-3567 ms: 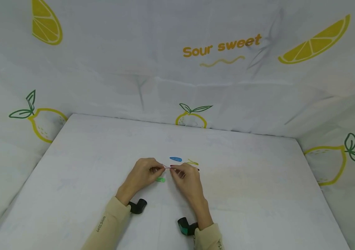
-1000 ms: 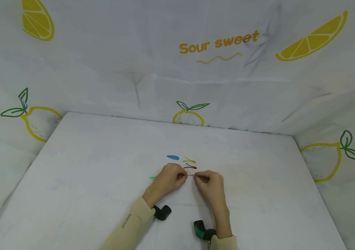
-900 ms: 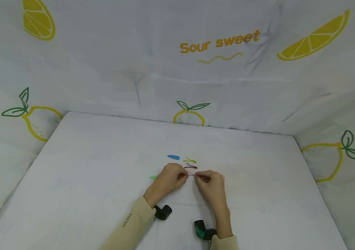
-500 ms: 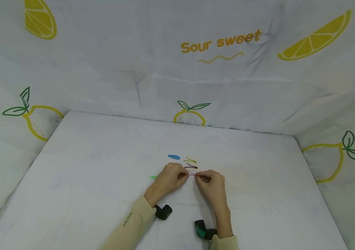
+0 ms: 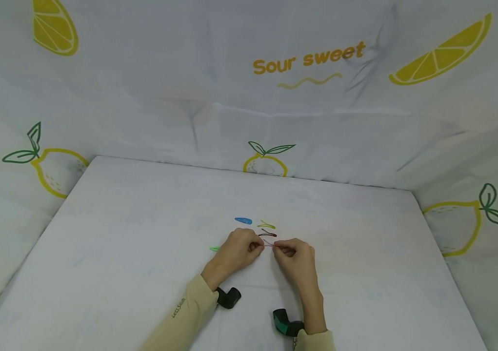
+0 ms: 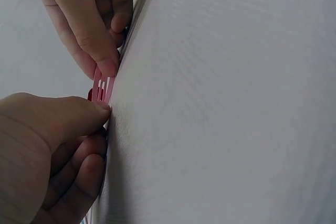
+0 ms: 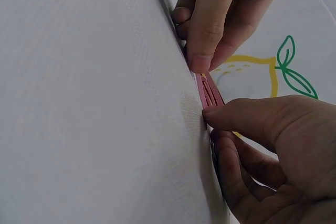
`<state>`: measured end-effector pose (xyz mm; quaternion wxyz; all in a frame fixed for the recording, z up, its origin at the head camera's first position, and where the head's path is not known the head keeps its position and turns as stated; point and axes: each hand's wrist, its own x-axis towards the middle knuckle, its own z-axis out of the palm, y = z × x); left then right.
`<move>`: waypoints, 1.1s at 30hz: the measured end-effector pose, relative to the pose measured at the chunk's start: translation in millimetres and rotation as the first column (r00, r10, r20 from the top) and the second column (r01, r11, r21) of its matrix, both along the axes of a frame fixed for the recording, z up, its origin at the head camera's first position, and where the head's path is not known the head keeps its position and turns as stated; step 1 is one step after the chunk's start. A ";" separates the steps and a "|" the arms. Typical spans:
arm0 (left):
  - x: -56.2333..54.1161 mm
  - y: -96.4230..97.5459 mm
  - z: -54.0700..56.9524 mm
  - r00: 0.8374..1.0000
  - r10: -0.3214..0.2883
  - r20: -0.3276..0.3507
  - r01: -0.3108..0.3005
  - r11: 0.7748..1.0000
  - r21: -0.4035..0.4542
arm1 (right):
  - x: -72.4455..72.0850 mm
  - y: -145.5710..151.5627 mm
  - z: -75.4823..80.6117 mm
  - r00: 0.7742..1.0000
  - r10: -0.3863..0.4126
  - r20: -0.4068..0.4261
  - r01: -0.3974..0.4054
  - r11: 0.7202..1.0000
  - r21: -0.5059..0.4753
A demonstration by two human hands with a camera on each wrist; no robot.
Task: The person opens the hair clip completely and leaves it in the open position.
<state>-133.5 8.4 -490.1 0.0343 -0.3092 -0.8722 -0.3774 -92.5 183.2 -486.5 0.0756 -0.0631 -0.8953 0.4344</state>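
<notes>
The fingers of the left hand (image 5: 235, 249) and right hand (image 5: 298, 257) pinch a pink hair clip (image 7: 203, 94) at opposite ends, near a dark red clip (image 5: 271, 235).

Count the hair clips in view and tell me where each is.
5: blue clip and yellow clip farthest back, dark red clip nearer, pink clip pinched by left hand and right hand, green clip leftmost, partly hidden by the left hand. Others may be hidden.

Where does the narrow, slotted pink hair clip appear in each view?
Head: pink hair clip, below centre, slightly right.
Left wrist: pink hair clip, left of centre, mid-height.
Right wrist: pink hair clip, right of centre, mid-height.
Shared landmark: the left hand and right hand, pinching it.
</notes>
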 end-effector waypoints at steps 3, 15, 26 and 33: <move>-0.3 0.1 -0.2 1.000 0.001 0.004 -0.001 1.000 0.003 | 0.0 -0.2 0.2 1.000 -0.005 0.007 0.005 1.000 -0.008; -1.4 -0.2 -0.5 1.000 0.012 -0.005 -0.012 1.000 0.001 | -1.2 -0.4 -0.1 1.000 -0.010 -0.005 0.010 1.000 -0.018; -1.9 -1.1 -0.4 1.000 0.001 0.002 -0.001 1.000 -0.004 | -0.7 -0.1 -1.6 1.000 -0.014 -0.001 0.014 1.000 -0.010; -1.3 -2.6 2.1 1.000 0.001 0.007 -0.001 1.000 0.003 | -0.3 -0.2 1.1 1.000 -0.006 -0.006 0.006 1.000 0.003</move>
